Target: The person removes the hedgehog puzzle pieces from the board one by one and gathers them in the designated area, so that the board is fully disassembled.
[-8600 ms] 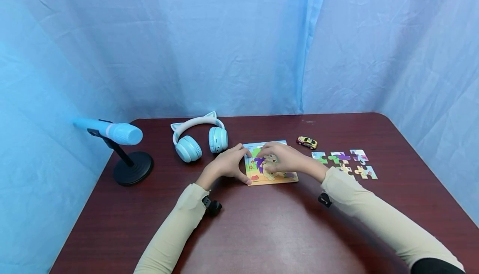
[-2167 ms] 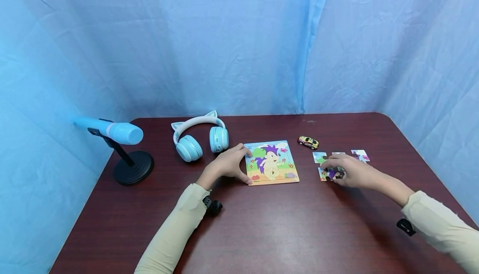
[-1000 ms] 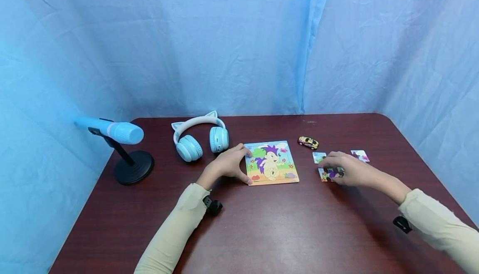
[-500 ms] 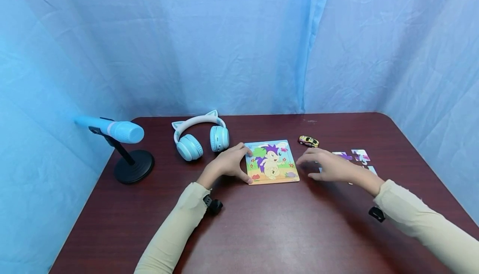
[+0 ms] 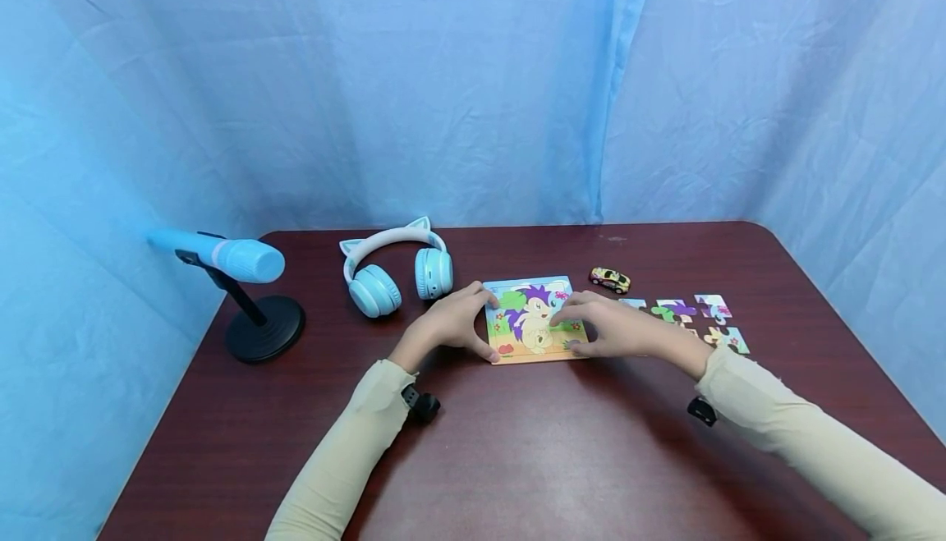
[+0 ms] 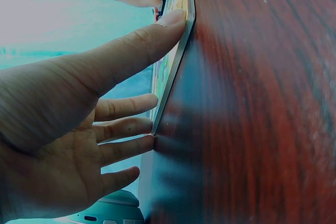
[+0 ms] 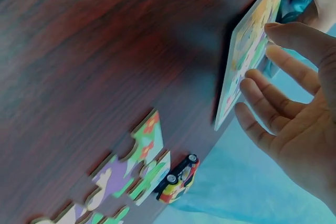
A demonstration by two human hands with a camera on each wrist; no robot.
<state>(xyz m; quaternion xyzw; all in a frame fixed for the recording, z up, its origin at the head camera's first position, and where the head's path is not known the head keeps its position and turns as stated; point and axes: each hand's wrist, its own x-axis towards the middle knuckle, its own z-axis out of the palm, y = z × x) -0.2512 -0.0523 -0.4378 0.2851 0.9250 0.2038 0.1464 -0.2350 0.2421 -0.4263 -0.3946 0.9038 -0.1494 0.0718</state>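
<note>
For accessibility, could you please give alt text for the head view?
The left hand touches a puzzle board at its left edge, the right hand over its right side. Headphones and a microphone sit left, a toy car and loose pieces right.

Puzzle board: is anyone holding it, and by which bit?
Not gripped: the left hand only touches the puzzle board at its left edge. The right hand holds nothing visible.
</note>
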